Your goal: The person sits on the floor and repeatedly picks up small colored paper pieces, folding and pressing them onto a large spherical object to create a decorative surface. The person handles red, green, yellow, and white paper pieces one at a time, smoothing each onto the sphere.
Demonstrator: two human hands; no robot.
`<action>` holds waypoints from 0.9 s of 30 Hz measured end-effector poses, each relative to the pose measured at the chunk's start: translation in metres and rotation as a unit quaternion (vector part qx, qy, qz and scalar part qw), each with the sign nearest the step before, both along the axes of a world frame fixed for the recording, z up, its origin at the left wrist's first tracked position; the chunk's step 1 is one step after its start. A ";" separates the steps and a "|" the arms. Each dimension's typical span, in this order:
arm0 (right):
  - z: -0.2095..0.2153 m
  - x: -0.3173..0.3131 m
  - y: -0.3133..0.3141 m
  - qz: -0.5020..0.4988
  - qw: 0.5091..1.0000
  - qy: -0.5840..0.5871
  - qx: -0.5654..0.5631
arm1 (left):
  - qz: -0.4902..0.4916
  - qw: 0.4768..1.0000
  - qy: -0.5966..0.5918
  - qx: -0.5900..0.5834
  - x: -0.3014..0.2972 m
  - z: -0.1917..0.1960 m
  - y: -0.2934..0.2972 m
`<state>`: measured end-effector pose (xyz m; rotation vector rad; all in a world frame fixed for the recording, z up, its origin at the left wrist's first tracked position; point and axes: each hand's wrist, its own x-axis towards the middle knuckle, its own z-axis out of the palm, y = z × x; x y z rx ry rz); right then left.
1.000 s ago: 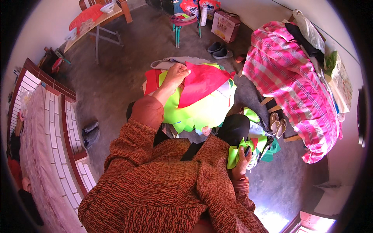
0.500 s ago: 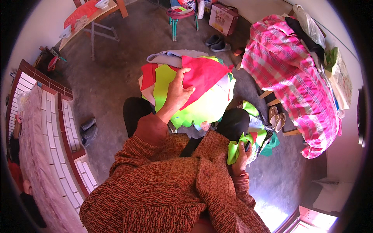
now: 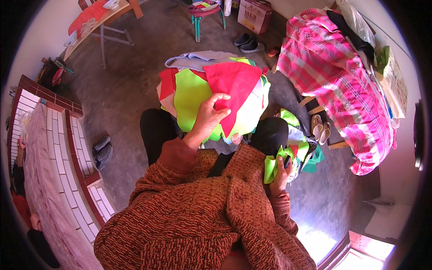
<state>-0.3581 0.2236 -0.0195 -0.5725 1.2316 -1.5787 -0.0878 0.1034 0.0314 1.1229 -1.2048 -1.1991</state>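
Observation:
A pile of cloth pieces in red, yellow-green and pale colours lies in front of my knees. My left hand [image 3: 210, 114] rests on a red cloth piece [image 3: 236, 81] on top, its thumb and fingers apart with red showing between them. Beside that piece lies a yellow-green cloth piece [image 3: 191, 96]. By my right knee, my right hand [image 3: 280, 176] is closed around a bunch of yellow-green cloth scraps [image 3: 270, 168]. A small dark object [image 3: 287, 161] shows at its fingers; its kind is unclear. More scraps and a green cloth [image 3: 313, 163] are next to it.
A pink plaid cloth [image 3: 319, 76] covers furniture at right, with pale shoes [image 3: 320, 129] beneath. Dark shoes [image 3: 248, 43] and a box [image 3: 254, 15] are farther off. A stool [image 3: 204, 13] stands at the back, a table [image 3: 105, 20] at far left. Dark shoes [image 3: 102, 152] lie left.
My left hand has moved slightly nearer to me, and its fingers have come closer together. The red cloth has turned, its pointed end now lower and farther right. My right hand has barely moved.

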 end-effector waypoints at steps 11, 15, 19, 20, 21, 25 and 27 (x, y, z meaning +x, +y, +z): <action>0.003 -0.015 -0.002 0.021 0.994 -0.101 0.022 | -0.090 0.978 -0.174 0.072 0.010 0.008 0.020; 0.001 -0.024 0.004 0.014 0.963 -0.270 0.001 | -0.263 0.940 -0.190 0.103 0.003 0.021 0.026; 0.002 -0.015 0.001 0.036 0.963 -0.266 -0.007 | -0.350 0.928 -0.102 0.082 -0.026 0.021 0.040; 0.008 -0.009 0.000 0.046 0.965 -0.259 -0.012 | -0.346 0.932 -0.081 0.067 -0.037 0.017 0.044; 0.014 -0.002 -0.001 0.055 0.966 -0.252 -0.017 | -0.343 0.936 -0.060 0.052 -0.046 0.010 0.048; 0.015 0.012 0.001 0.111 0.968 -0.223 0.031 | -0.348 0.933 -0.080 -0.052 -0.077 -0.009 0.059; 0.004 0.011 0.002 0.130 0.969 -0.210 0.034 | -0.339 0.935 -0.092 -0.058 -0.081 -0.016 0.063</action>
